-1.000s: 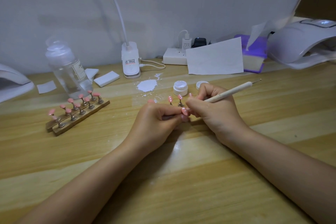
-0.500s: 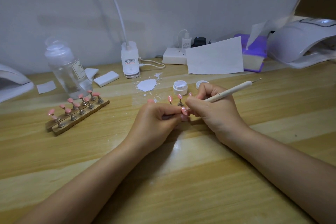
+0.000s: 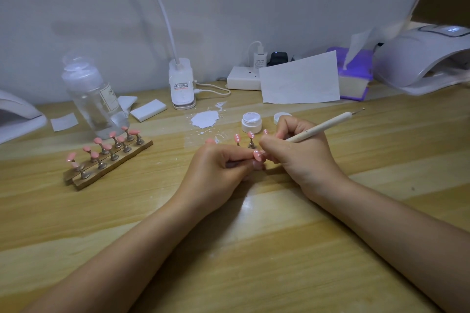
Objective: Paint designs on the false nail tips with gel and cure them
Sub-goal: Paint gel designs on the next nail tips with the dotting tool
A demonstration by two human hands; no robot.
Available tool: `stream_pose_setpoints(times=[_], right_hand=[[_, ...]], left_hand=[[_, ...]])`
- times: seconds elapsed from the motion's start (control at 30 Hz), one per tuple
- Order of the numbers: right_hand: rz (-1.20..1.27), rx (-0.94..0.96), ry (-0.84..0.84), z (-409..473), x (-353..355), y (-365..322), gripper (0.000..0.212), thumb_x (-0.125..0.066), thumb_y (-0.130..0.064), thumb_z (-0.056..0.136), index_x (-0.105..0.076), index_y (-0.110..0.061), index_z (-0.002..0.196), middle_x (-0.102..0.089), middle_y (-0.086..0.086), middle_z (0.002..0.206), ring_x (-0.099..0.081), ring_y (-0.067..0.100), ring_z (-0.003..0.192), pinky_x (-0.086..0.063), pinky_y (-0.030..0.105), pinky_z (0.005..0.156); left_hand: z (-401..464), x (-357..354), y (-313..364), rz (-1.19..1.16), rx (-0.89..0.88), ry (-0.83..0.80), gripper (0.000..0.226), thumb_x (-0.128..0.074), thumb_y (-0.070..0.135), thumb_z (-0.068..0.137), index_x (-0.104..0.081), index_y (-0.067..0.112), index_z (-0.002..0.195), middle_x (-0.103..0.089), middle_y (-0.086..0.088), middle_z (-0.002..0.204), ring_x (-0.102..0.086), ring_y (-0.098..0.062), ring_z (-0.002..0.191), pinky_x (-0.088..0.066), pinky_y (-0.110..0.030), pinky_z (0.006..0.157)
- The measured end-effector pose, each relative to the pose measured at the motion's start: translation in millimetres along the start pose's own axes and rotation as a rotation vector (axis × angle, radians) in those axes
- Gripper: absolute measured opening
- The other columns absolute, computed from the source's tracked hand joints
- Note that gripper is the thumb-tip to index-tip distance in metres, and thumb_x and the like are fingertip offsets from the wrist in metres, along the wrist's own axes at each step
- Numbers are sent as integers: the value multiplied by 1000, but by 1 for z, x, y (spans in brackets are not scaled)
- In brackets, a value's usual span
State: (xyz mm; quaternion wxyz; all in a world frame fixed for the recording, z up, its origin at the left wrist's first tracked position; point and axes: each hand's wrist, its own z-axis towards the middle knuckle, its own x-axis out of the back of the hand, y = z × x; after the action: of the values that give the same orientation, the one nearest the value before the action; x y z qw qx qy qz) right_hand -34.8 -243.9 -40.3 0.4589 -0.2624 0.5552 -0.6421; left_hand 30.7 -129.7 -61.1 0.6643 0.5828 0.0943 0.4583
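Nothing is seen to have moved since the earlier frames. Pink nail tip (image 3: pixel 257 155) is pinched on its stand by the left hand (image 3: pixel 218 173), fingers curled; dotting pen (image 3: pixel 323 127) is gripped by the right hand (image 3: pixel 302 155), tip touching the nail. Open gel pot (image 3: pixel 251 122) stands just behind.

Table (image 3: pixel 279 262) light wood, smooth w/ slight sheen; nail tips (image 3: pixel 257 154) glossy pink; bottle (image 3: pixel 94 101) clear plastic; stand (image 3: pixel 109 165) wood w/ metal pegs.
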Motion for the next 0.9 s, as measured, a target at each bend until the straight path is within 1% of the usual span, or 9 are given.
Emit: stream_pose_setpoints(times=[0.1,0.2,0.27,0.4,0.47,0.57,0.63,0.77,0.9], right_hand=[[-8,7,-1,0,0,-1,40,-50,19,76,-34,-10,54,-40,-8,31,-47,0,31,-34,7,36],[-10,2,-7,0,0,-1,40,-50,20,76,-34,-10,54,-41,-7,30,-45,0,30,-34,7,36],[-8,2,-2,0,0,-1,40,-50,20,75,-33,-10,54,-40,-8,30,-47,0,31,-36,9,36],[-12,7,-6,0,0,0,41,-51,19,76,-33,-10,53,-42,-8,30,-47,0,31,-33,7,36],[-13,9,0,0,1,0,41,-51,19,75,-33,-10,53,-41,-10,31,-48,1,31,-34,8,36],[-6,11,11,0,0,0,41,-52,19,75,-33,-10,53,-39,-10,33,-48,1,32,-35,8,37],[2,5,10,-1,0,0,41,-51,19,75,-33,-10,53,-38,-9,32,-47,1,31,-33,7,36],[14,0,11,0,0,0,40,-52,18,75,-33,-10,53,-38,-9,34,-48,3,32,-35,8,36],[-13,3,5,0,0,0,40,-51,18,75,-32,-10,53,-39,-9,30,-47,1,31,-38,10,36]], left_hand=[[0,0,0,-3,-4,0,14,-65,4,81,-74,11,91,-70,18,83,-53,18,68,-46,-9,68],[0,0,-1,-7,2,2,14,-66,5,81,-73,11,91,-70,19,76,-53,19,67,-47,-8,67],[0,0,-1,-15,3,3,14,-66,4,81,-74,9,91,-68,19,73,-53,18,67,-45,-7,64],[0,0,-1,-20,12,0,15,-65,4,81,-73,12,92,-71,11,78,-55,16,71,-50,-12,69],[0,0,-1,-17,4,2,16,-65,4,81,-73,12,92,-71,9,79,-56,15,71,-49,-12,68],[0,0,-1,-8,-1,5,15,-66,4,80,-74,11,90,-70,14,75,-55,16,68,-47,-9,66],[0,0,0,-2,5,3,15,-65,4,81,-74,12,90,-69,16,74,-55,17,69,-49,-10,67],[0,0,0,-4,14,3,15,-65,4,81,-74,13,90,-71,10,79,-57,14,72,-52,-15,71],[0,0,1,-1,5,6,16,-65,3,81,-74,15,89,-70,13,74,-54,13,65,-50,-12,65]])
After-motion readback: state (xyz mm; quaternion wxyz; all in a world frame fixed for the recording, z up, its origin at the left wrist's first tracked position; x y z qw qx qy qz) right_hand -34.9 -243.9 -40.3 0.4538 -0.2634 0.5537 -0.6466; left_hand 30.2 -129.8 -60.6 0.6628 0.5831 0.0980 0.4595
